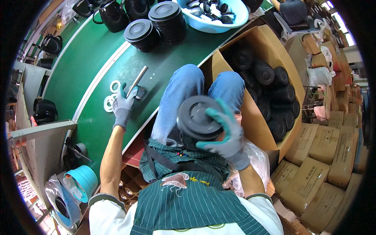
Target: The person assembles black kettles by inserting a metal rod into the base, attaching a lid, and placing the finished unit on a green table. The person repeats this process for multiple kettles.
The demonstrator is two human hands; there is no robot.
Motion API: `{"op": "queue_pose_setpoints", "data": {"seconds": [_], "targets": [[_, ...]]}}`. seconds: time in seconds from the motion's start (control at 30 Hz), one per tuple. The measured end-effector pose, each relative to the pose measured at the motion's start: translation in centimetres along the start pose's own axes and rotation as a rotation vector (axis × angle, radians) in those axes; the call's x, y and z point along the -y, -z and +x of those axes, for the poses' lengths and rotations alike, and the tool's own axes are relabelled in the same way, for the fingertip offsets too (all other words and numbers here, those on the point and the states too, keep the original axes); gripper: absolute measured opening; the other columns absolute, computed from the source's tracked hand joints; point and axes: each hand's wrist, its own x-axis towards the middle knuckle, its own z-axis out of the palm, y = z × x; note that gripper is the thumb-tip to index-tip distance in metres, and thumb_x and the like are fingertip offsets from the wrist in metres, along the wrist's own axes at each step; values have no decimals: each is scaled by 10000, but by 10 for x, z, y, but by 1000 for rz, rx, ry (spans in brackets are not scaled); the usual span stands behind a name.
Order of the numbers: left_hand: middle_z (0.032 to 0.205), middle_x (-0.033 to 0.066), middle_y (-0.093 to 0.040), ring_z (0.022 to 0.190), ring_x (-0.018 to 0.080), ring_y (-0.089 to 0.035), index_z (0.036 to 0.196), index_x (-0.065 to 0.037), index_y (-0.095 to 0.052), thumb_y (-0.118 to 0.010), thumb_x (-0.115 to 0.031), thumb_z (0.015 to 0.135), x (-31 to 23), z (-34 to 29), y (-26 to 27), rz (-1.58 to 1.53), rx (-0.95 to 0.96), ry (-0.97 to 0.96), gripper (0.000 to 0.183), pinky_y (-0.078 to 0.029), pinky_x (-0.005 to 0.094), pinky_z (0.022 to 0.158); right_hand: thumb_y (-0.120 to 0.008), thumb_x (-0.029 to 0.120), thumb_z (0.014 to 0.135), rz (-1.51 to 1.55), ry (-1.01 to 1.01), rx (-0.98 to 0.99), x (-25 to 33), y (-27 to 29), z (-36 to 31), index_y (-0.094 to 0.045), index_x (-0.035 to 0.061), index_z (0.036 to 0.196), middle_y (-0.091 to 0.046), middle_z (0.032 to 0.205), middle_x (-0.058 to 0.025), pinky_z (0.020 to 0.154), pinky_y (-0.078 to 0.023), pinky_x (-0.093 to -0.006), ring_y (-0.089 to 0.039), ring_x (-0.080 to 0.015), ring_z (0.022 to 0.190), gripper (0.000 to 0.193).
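Note:
My right hand (231, 137), in a grey and teal work glove, grips a stack of round black lids (196, 111) above my lap. The top lid faces up, and the stack is slightly blurred. Over the green table, my left hand (124, 102), gloved the same way, is closed around a slim grey rod (138, 80) that slants up to the right. A small dark piece (141, 93) is blurred beside its fingers, and I cannot make out its kind. White rings (108, 103) lie against the left side of that hand.
Stacks of black lids (168, 21) stand on the green table (86, 78) near black jugs (112, 16). A light blue basin (213, 25) holds small black and white parts. To my right is an open cardboard box (250, 125) of stacked lids. Sealed cartons (309, 184) stand beyond.

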Motion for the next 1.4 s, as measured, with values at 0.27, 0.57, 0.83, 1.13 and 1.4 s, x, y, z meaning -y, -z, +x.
{"op": "queue_pose_setpoints", "data": {"seconds": [0.27, 0.57, 0.83, 1.13, 1.4], "targets": [[1247, 217, -678, 1182, 386, -630, 1402, -62, -592, -650, -507, 932, -10, -9, 18, 389, 108, -165, 650, -428, 526, 1045, -517, 561, 1040, 1328, -299, -301, -46, 2, 47, -551, 118, 1468, -633, 1419, -77, 1073, -526, -445, -642, -286, 1227, 617], [1286, 185, -670, 1227, 391, -623, 1286, -25, -663, -806, -193, 735, -150, -97, 111, -167, -325, -865, 594, -421, 566, 1087, -528, 713, 946, 1960, -654, -158, -48, -51, 68, -539, 197, 1487, -597, 1476, -77, 1087, -498, -558, -590, -302, 1317, 748], [1201, 42, -647, 1259, 366, -497, 1152, -161, -690, -863, -551, 665, -173, -73, 160, 225, -268, -697, 647, -271, 635, 1188, -408, 779, 971, 1654, -620, 211, 3, -124, 114, -419, 271, 1566, -524, 1539, -48, 1146, -435, -560, -538, -300, 1372, 782], [1063, 121, -681, 1156, 384, -533, 1028, -65, -695, -913, -432, 653, -92, 109, 205, 509, -379, -510, 568, -421, 512, 1052, -431, 653, 1026, 1950, -750, 684, -42, -149, 143, -286, 97, 1623, -348, 1622, -267, 1239, -255, -602, -380, -444, 1476, 829], [1396, 125, -613, 1387, 349, -478, 1356, -114, -618, -878, -396, 718, -57, 275, 145, 487, -368, -635, 745, -366, 493, 1175, -435, 618, 1037, 1770, -745, 717, -41, -157, 145, -247, 31, 1625, -348, 1622, -276, 1255, -224, -586, -350, -451, 1493, 852]]}}
